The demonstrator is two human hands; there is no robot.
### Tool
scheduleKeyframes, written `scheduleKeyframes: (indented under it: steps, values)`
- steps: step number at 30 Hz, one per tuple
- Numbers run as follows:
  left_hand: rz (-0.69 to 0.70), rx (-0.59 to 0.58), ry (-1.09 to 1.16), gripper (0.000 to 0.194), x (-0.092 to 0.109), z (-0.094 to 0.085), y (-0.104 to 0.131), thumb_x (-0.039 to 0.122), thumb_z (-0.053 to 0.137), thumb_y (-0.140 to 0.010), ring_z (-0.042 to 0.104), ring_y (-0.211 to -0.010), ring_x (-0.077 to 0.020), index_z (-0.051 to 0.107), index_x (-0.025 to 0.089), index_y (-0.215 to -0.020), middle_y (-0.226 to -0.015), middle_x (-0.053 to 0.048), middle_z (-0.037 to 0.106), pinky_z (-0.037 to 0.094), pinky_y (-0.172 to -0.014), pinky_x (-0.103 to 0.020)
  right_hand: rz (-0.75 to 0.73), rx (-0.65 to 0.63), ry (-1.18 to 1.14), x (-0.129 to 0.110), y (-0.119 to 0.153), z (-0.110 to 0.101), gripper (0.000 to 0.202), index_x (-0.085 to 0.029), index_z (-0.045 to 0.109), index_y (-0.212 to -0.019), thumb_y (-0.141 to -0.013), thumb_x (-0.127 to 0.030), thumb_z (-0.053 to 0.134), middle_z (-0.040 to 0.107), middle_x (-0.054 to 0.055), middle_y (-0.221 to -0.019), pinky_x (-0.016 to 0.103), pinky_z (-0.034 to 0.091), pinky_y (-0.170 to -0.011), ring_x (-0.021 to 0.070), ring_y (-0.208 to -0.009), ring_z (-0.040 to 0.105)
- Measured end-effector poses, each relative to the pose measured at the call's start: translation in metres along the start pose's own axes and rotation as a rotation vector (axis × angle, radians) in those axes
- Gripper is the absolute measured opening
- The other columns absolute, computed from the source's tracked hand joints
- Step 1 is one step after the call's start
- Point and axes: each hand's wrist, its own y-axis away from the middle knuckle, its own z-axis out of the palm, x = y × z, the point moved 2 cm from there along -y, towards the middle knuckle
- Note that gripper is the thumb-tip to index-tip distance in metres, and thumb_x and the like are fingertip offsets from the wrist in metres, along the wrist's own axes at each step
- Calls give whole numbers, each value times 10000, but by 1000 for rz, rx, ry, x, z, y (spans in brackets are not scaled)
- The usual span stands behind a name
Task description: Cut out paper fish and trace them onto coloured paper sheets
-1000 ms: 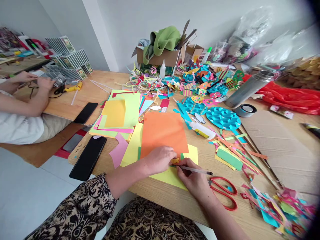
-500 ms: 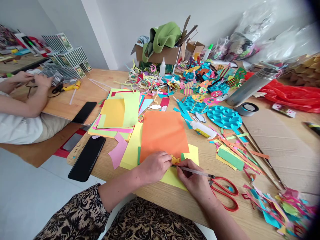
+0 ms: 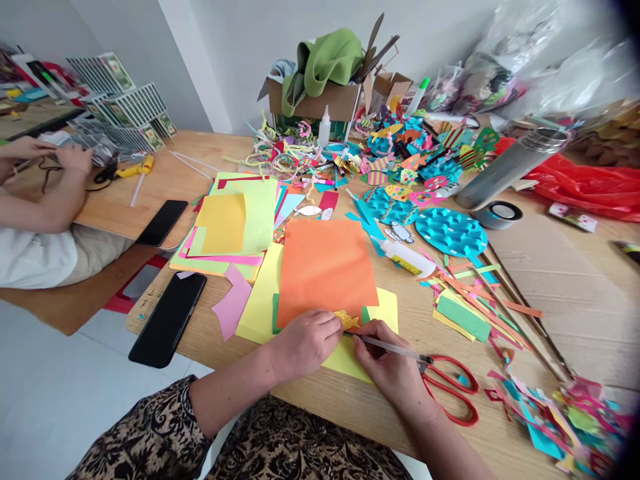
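An orange sheet of paper lies on the table before me, on top of yellow and green sheets. A small yellow paper fish rests at its lower edge. My left hand, fingers curled together, presses the head end of the fish against the orange sheet. In my right hand is a pen with a clear barrel, its tip end low by the fish's underside. Just right of that hand lie red-handled scissors, their blades hidden under it.
Stacked coloured paper and a black phone are on the left. A glue bottle, paper strips and blue egg-tray pieces lie right. Another person's hands work at the left table. Paper scraps sit front right.
My left hand has slid slightly left, so more of the yellow fish shows. The right hand with the pen stays nearly in place. The view has shifted a little.
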Motion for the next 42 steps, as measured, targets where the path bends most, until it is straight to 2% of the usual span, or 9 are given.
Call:
scheduleKeyframes:
  steps: [10, 23, 42]
  values:
    - [24, 23, -69, 219, 2, 0, 1, 109, 414, -926, 582, -979, -188, 626, 81, -976, -1001, -96, 652, 392, -1052, -381, 15, 17, 14, 3, 1, 2, 84, -214, 538, -763, -842, -229, 564, 545, -31, -581, 235, 387, -434, 119, -462, 477]
    - [24, 41, -49, 252, 2, 0, 1, 111, 396, -929, 590, -1013, -183, 614, 72, -1050, -1035, -116, 656, 415, -1048, -369, 43, 0, 8, 2, 2, 1, 93, -221, 532, -766, -854, -242, 554, 546, -22, -595, 242, 388, -443, 123, -475, 474]
    - [38, 9, -63, 229, 2, 3, 1, 110, 425, -911, 589, -1015, -200, 620, 78, -1026, -1034, -119, 651, 403, -1053, -395, 74, 51, -2, -2, 0, -1, 109, -221, 529, -740, -840, -256, 555, 553, -25, -564, 240, 393, -431, 130, -474, 493]
